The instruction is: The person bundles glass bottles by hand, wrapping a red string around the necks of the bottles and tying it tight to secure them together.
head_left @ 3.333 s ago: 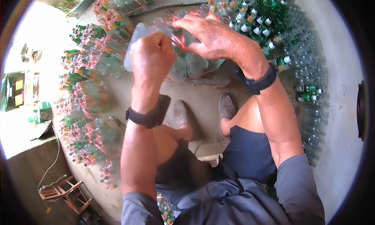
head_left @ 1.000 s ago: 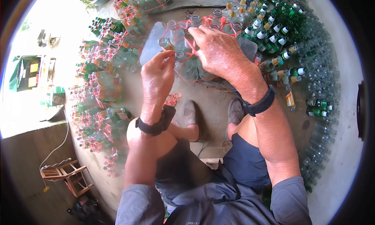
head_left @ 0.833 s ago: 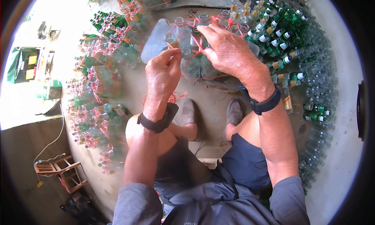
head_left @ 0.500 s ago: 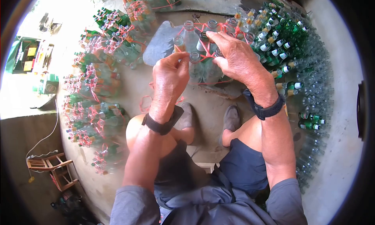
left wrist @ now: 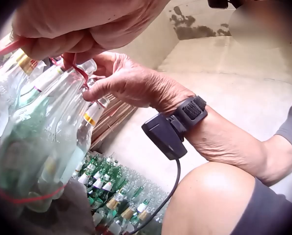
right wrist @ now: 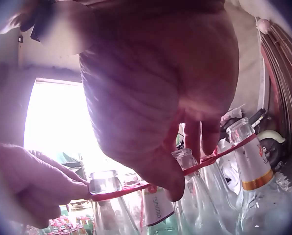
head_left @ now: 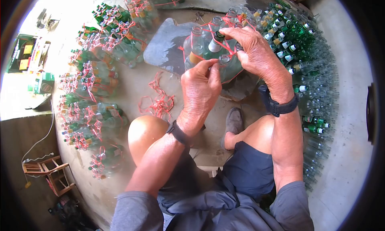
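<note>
Apparently for tension, the left hand (head_left: 200,82) pinches red plastic ribbon (right wrist: 119,193) around clear glass bottles (head_left: 197,48), upper centre of frame; the right hand (head_left: 260,52) spans them, grip indeterminable

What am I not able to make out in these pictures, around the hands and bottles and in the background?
- Head view: the right hand covers parts of the bundled bottles.
- Head view: labels on the loose green bottles are too small to read.
- Left wrist view: the top edge cuts off the left hand; the left edge cuts off the red tape.
- Right wrist view: glare hides what lies beyond the bright opening.
</note>
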Action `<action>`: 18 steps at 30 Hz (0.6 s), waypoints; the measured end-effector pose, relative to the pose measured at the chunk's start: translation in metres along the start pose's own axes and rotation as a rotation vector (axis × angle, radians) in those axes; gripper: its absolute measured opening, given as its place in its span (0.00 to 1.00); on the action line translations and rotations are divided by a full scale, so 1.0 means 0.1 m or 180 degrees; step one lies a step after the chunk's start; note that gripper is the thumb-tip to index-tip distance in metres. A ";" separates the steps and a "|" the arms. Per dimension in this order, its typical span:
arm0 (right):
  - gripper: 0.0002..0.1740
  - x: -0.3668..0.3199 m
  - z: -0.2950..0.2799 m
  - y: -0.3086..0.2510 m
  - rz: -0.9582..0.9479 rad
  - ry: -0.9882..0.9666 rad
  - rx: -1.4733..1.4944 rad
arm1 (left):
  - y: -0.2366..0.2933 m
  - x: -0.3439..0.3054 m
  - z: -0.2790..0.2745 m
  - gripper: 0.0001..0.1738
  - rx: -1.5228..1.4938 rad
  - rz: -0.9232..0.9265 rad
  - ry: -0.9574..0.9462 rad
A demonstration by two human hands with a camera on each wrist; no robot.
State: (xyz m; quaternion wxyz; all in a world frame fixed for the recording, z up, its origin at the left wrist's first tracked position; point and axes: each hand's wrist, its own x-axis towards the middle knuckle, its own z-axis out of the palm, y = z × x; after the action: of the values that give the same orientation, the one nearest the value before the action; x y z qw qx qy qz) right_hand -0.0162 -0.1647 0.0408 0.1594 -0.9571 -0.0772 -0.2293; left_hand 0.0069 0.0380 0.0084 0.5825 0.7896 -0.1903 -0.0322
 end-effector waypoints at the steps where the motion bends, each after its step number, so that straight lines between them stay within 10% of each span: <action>1: 0.36 0.00 -0.02 0.01 -0.0020 -0.0018 -0.0049 | 0.01 -0.02 0.04 0.09 -0.0142 0.0014 0.0001; 18: 0.39 -0.05 0.00 0.12 0.0080 -0.0101 -0.0012 | -0.03 -0.12 0.03 0.07 -0.0592 -0.0112 0.0055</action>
State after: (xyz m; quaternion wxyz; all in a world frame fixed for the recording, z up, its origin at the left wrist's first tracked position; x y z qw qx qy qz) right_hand -0.0186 -0.1762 0.0356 0.1592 -0.9618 -0.0672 -0.2123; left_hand -0.0041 0.0402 0.0031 0.6542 0.7356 -0.1676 -0.0531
